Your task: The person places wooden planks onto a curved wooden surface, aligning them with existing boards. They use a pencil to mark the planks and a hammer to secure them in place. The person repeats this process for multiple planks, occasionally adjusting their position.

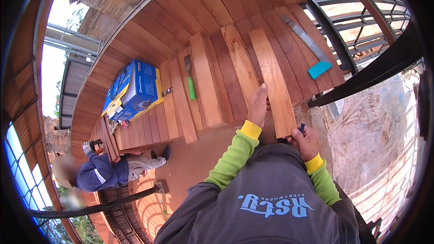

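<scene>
A light brown wooden board (pixel 272 81) lies lengthwise before me on the slatted bench, its near end over the edge towards my body. My left hand (pixel 258 106) grips its left side, with some fingers hidden behind the wood. At the near right corner, my right hand (pixel 306 142) is closed around a small dark blue pen (pixel 302 127); most of the pen is hidden by the fingers. To the left of this board lies another wooden board (pixel 239 56). A try square (pixel 312 47) with a turquoise handle rests on the slats at the right.
Further left are a thick timber (pixel 205 79), a chisel (pixel 191 83) with a green handle, a narrow strip (pixel 183 104) and a blue-and-yellow box (pixel 134 90). A gloved co-worker (pixel 101 171) handles wood at the far left. Black metal railing (pixel 332 31) borders the bench's right end.
</scene>
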`<state>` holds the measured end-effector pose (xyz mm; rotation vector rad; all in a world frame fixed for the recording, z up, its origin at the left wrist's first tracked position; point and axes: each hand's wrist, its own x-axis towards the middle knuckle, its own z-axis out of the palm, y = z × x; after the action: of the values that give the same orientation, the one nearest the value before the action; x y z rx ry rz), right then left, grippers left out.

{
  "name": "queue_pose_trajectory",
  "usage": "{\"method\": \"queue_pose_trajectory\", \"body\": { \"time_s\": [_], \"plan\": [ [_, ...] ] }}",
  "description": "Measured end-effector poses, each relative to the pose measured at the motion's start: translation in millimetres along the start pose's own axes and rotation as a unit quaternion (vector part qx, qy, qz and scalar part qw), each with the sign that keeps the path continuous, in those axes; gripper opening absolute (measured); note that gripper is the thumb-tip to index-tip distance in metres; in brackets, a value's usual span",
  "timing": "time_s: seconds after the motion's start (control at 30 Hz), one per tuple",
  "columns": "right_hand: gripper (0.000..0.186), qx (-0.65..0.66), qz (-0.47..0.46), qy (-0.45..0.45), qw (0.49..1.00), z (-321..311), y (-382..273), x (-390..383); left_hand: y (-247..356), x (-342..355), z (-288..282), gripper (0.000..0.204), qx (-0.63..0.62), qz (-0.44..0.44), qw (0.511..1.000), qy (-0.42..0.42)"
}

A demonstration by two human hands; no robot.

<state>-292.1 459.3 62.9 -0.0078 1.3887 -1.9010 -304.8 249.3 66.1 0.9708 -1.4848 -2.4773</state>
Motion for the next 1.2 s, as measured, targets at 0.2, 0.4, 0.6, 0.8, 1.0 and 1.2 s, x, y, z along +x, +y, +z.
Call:
{"method": "queue_pose_trajectory", "body": {
  "time_s": [0.2, 0.4, 0.6, 0.8, 1.0, 1.2],
  "plan": [
    [0.023, -0.093, -0.004, -0.037, 0.995, 30, 5, 14, -21, 38, -27, 0.028, 0.144, 0.195, 0.953, 0.184],
    [0.022, -0.068, -0.022, -0.025, 0.997, 60, 9, 51, -8, 76, -61, 0.024, 0.242, 0.257, 0.904, 0.241],
    [0.022, -0.069, -0.017, -0.005, 0.997, 68, 23, 76, -3, 101, -72, 0.026, 0.278, 0.284, 0.882, 0.252],
    [0.023, -0.065, -0.022, 0.015, 0.998, 75, 28, 85, 2, 110, -73, 0.026, 0.265, 0.273, 0.892, 0.243],
    [0.022, -0.057, -0.030, 0.014, 0.998, 78, 36, 95, 7, 116, -80, 0.025, 0.278, 0.267, 0.895, 0.225],
    [0.019, 0.015, -0.010, 0.007, 1.000, 80, 36, 91, 7, 118, -80, 0.023, 0.233, 0.258, 0.910, 0.226]
  ]
}}
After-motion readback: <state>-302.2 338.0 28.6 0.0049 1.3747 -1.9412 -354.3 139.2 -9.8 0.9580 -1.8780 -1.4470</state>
